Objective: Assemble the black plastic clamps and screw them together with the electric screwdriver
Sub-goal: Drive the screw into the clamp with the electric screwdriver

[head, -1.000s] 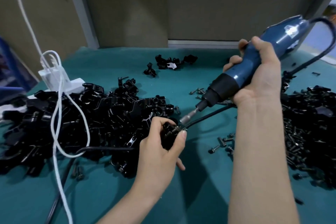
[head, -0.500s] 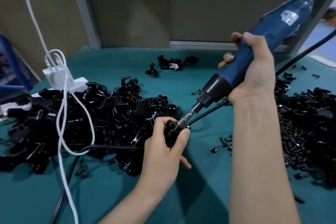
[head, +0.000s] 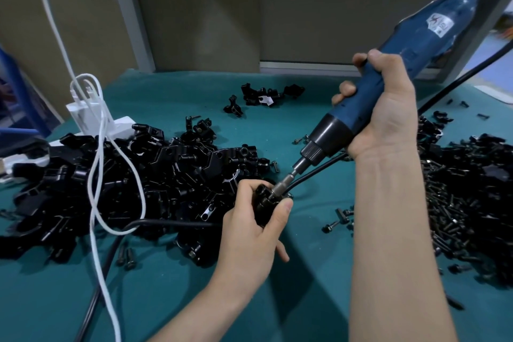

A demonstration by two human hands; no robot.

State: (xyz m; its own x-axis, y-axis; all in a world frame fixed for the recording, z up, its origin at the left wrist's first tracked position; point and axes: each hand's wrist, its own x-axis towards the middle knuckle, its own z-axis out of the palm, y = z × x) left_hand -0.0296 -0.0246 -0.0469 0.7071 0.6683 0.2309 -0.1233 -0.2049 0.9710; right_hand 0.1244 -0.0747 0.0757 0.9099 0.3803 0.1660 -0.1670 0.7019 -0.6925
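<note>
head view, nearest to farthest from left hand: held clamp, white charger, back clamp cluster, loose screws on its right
1. held clamp, in the grip of the left hand
2. loose screws, just right
3. back clamp cluster, far centre
4. white charger, far left

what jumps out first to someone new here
The blue electric screwdriver stands out at upper right, gripped by the right hand, its bit angled down into a black plastic clamp that the left hand holds at centre. A heap of black plastic clamp parts covers the left of the teal table mat, with a looping white cable over it, and a pile of black screws lies at far right.
</note>
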